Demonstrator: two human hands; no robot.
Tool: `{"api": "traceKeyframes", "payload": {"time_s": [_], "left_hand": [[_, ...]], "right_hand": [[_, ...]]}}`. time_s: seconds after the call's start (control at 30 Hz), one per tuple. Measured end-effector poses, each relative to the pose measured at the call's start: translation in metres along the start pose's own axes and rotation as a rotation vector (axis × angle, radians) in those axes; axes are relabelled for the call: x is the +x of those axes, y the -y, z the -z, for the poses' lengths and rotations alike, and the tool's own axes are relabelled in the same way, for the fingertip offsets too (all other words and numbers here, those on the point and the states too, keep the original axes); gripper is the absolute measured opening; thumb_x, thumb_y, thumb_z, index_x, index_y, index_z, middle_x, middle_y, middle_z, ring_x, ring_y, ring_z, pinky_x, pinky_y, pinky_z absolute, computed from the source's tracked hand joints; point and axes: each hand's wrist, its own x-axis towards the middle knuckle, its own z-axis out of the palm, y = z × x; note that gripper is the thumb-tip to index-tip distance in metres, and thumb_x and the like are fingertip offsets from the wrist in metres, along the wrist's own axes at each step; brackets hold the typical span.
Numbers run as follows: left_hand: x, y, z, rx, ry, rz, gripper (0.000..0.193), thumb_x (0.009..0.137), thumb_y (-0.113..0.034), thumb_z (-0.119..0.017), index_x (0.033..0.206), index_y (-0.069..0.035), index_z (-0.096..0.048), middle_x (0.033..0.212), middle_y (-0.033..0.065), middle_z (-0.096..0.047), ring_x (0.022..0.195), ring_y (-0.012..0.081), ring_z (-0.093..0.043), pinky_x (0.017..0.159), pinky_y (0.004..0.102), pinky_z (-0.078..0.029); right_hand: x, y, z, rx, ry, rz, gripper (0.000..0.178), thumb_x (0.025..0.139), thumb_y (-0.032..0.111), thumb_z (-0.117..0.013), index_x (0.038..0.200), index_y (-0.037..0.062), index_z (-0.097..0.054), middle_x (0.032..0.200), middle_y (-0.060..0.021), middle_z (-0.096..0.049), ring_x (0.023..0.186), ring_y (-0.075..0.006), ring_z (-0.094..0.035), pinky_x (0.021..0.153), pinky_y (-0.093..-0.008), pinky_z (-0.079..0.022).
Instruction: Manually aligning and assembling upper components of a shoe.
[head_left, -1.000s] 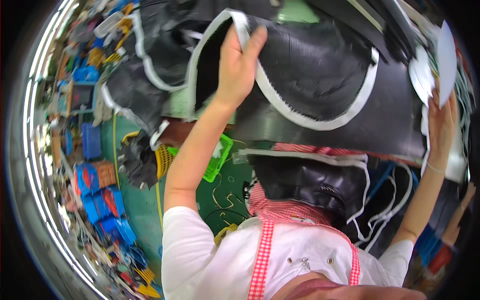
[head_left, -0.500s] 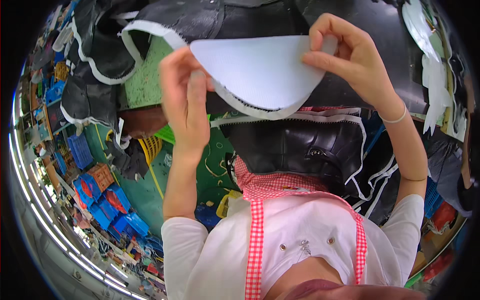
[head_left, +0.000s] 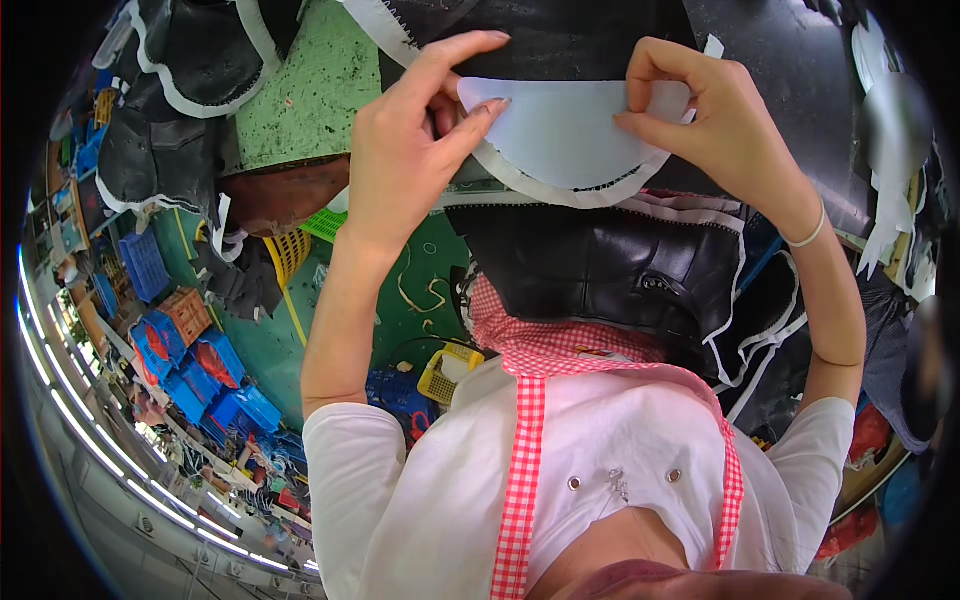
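Note:
A pale, half-moon-shaped sheet (head_left: 560, 130) spans the gap between my two hands, its straight edge away from me. White edging tape (head_left: 545, 192) with dark zigzag stitching follows the curve nearest me. At its left corner, my left hand (head_left: 400, 160) has the thumb on the front, other fingers curled partly behind, and the index finger stretched out. My right hand (head_left: 715, 125) pinches the right corner between thumb and fingers. Below the sheet, a black leather boot upper (head_left: 600, 265) with white-taped edges lies over my lap.
Black leather pieces with white borders (head_left: 205, 60) lie on the green worktop (head_left: 310, 100). White scraps (head_left: 880, 130) hang at the right. On the floor to the left stand blue crates (head_left: 215, 375), with a yellow basket (head_left: 290, 250) nearer the table.
The sheet has shifted right and slightly away from me. My left hand has moved right, its index finger now extended. My right hand keeps its pinch.

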Motion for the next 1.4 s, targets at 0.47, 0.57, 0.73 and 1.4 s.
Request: {"api": "traceKeyframes", "payload": {"time_s": [0.47, 0.57, 0.73, 1.4], "left_hand": [[-0.008, -0.031, -0.056, 0.606, 0.466, -0.511, 0.094, 0.075, -0.04, -0.073, 0.148, 0.001, -0.03, 0.155, 0.0171, -0.03, 0.144, 0.0361, -0.026, 0.116, 0.0563, -0.013], [0.005, -0.053, -0.091, 0.603, 0.415, -0.523, 0.092, 0.078, -0.039, -0.072, 0.148, 0.002, -0.029, 0.156, 0.0176, -0.028, 0.145, 0.0363, -0.023, 0.116, 0.056, -0.013], [0.027, -0.105, -0.139, 0.525, 0.388, -0.664, 0.081, 0.082, -0.033, -0.07, 0.146, 0.002, -0.034, 0.154, 0.0171, -0.031, 0.144, 0.0344, -0.026, 0.116, 0.0566, -0.011], [0.116, -0.152, -0.32, 0.377, 0.448, -1.079, 0.062, 0.087, -0.044, -0.062, 0.134, -0.004, -0.05, 0.148, 0.0189, -0.039, 0.138, 0.0301, -0.038, 0.117, 0.0438, -0.024]], "right_hand": [[-0.102, -0.021, 0.051, -0.111, -0.484, -0.017, 0.013, 0.087, 0.01, -0.067, 0.098, 0.0046, -0.071, 0.091, -0.0094, -0.07, 0.079, -0.0231, -0.068, 0.071, -0.03, -0.054], [-0.154, -0.056, 0.1, -0.287, -0.742, -0.271, 0.015, 0.09, 0.012, -0.066, 0.101, 0.003, -0.071, 0.089, -0.0088, -0.072, 0.078, -0.0145, -0.068, 0.073, -0.0263, -0.053], [-0.244, -0.121, 0.169, -0.521, -0.89, -0.468, 0.02, 0.095, 0.013, -0.059, 0.109, 0.0033, -0.07, 0.1, -0.0054, -0.072, 0.092, -0.012, -0.066, 0.084, -0.0237, -0.05], [-0.213, -0.139, 0.195, -0.741, -0.556, -0.506, 0.049, 0.076, 0.027, -0.073, 0.118, 0.0048, -0.06, 0.105, -0.0156, -0.066, 0.1, -0.0291, -0.064, 0.087, -0.0382, -0.052]]}}
